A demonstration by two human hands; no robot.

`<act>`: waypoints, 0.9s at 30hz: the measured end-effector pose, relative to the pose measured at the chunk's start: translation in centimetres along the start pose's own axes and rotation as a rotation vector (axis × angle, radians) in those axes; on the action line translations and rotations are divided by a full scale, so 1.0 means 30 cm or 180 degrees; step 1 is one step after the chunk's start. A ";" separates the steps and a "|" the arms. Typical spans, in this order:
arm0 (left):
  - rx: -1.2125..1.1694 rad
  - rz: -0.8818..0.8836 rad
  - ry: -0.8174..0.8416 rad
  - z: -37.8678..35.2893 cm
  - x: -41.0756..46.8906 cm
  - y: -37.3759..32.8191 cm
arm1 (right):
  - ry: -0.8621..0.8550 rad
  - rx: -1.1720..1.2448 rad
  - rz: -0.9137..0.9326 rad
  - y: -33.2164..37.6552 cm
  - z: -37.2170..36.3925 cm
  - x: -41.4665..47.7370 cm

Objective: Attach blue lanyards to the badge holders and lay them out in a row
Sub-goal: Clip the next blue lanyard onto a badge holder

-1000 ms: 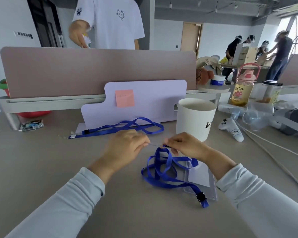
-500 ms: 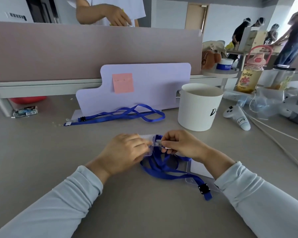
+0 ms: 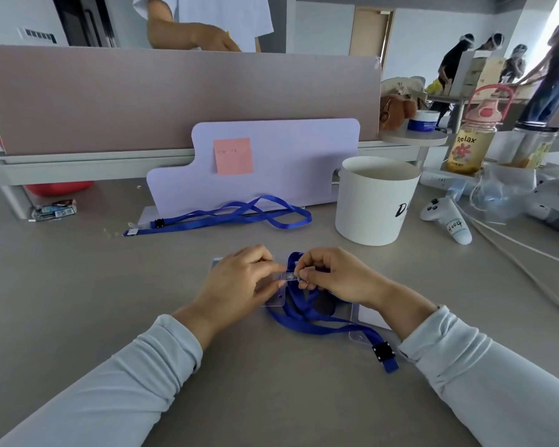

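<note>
My left hand (image 3: 239, 282) pinches a clear badge holder (image 3: 274, 301) near its top edge, pressing it against the desk. My right hand (image 3: 336, 279) grips the clear snap strap (image 3: 290, 277) at the end of a blue lanyard (image 3: 307, 321), right at the holder's slot. The rest of that lanyard lies bunched under my hands, its black buckle (image 3: 382, 351) trailing to the right. More clear badge holders (image 3: 359, 333) lie under the bunch. A second blue lanyard (image 3: 226, 217) lies stretched out farther back.
A white cup (image 3: 373, 201) stands behind my right hand, with a white controller (image 3: 446, 217), cables and bottles to its right. A lilac board (image 3: 271, 162) with a pink sticky note leans on the desk divider (image 3: 175, 98). A person stands behind the divider.
My hands have dropped from above the desk onto it. A clear badge holder has come into my left hand, and the lanyard's strap end now meets its top edge.
</note>
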State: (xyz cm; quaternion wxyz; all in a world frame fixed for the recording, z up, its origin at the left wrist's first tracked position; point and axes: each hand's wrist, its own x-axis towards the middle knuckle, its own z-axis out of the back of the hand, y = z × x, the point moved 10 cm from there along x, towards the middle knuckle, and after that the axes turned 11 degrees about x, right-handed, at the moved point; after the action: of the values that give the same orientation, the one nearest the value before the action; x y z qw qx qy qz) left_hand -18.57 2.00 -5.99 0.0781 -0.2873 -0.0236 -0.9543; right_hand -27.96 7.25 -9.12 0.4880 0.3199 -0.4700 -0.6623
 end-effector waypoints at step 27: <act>-0.0633 0.0385 -0.0392 0.040 0.002 0.034 | -0.0186 -0.0041 0.0273 0.033 0.017 -0.006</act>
State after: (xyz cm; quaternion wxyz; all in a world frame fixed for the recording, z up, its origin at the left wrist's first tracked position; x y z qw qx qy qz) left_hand -17.80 1.09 -4.95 0.1050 -0.3526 0.0837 -0.9261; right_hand -28.02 7.49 -8.03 0.5041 0.2769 -0.4930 -0.6528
